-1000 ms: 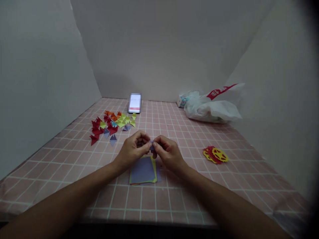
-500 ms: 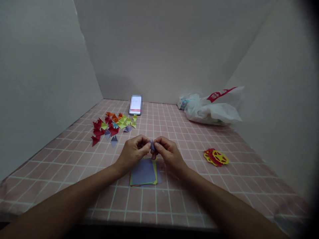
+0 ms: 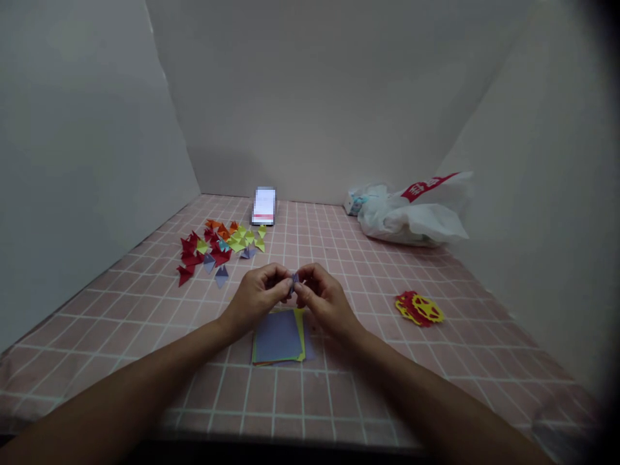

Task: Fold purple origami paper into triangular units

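Pinching purple paper (image 3: 294, 279): both hands (image 3: 256, 294) (image 3: 329, 298), partly hiding sheet stack (image 3: 278, 337); folded shapes (image 3: 221, 256) left, plastic bag (image 3: 411, 223) back right.

Left fingers (image 3: 281, 290) and right fingers (image 3: 309, 296) pinch close together, forearms (image 3: 165, 371) angled inward.

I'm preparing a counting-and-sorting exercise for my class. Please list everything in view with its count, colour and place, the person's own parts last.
Small folded paper: one, purple, between both hands
Square sheets: one stack, count unclear, purple on top with yellow edges showing, below the hands
Folded pieces: over a dozen, overlapping, red, orange, yellow, blue and purple, left
Cut-outs: one pile, count unclear, red and yellow, right
Upright screen: one, lit white with red, far side
Plastic bag: one, white with red print, far right
Box: one, white and blue, partly behind the bag
Tablecloth: one, pink with white grid, underneath
Walls: three, grey, left, back and right
Left hand: one, bare, centre
Right hand: one, bare, centre
Forearms: two, bare, foreground
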`<state>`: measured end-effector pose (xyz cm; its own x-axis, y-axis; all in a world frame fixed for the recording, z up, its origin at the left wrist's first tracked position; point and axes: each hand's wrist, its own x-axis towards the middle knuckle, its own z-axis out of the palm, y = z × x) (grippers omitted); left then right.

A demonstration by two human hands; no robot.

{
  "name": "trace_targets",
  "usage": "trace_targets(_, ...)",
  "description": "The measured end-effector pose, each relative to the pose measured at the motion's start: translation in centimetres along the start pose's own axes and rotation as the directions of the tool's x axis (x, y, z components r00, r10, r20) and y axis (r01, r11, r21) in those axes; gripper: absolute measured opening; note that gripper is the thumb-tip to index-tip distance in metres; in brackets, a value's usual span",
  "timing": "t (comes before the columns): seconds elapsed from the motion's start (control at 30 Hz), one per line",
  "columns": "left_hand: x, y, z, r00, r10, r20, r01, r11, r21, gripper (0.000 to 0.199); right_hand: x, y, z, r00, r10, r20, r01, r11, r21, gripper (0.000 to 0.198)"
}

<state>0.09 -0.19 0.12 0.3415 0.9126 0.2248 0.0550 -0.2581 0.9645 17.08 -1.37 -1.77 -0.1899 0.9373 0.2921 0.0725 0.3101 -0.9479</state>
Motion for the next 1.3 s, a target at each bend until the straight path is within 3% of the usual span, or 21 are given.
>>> trace_targets(0.13,0.15,0.26,-0.22,0.998,-0.03,0.06,0.033,0.999,-0.035,0.017,-0.02,-0.41,-0.11,0.997,0.041,0.07,-0.044,0.998,0.048,0.022)
trace_targets(0.3,0.2,0.02,-0.13,0.998,-0.041,0.048,0.044,0.997,-0.056,0.019,-0.16,-0.43,-0.1,1.0,-0.003,0.017,0.004,0.998,-0.067,0.022)
trace_targets(0.5,0.16,-0.04,-0.26,0.999,0.031,0.022,-0.034,0.993,0.116,0.019,-0.21,-0.11,-0.03,0.996,-0.006,0.091,0.011,0.999,-0.046,0.017)
trace_targets(0.73,-0.01,-0.13,0.06,0.999,0.007,0.032,-0.009,0.997,0.078,0.021,-0.74,-0.73,0.27,0.998,-0.048,-0.029,0.044,0.991,-0.129,0.02)
trace_targets(1.03,-0.3,-0.11,0.05,1.0,0.013,0.019,-0.016,0.987,0.158,0.026,-0.7,-0.44,0.19,0.997,-0.08,-0.023,0.079,0.997,-0.02,0.02)
trace_targets(1.2,-0.34,0.4,0.03,0.975,0.217,0.049,-0.217,0.879,0.425,0.027,-0.76,-0.32,0.19,0.997,-0.078,-0.003,0.078,0.996,0.039,0.021)
trace_targets(1.3,-0.38,0.38,0.01,0.965,0.259,0.03,-0.246,0.863,0.442,0.028,-0.56,-0.35,0.13,0.998,-0.062,0.016,0.06,0.991,0.116,0.018)
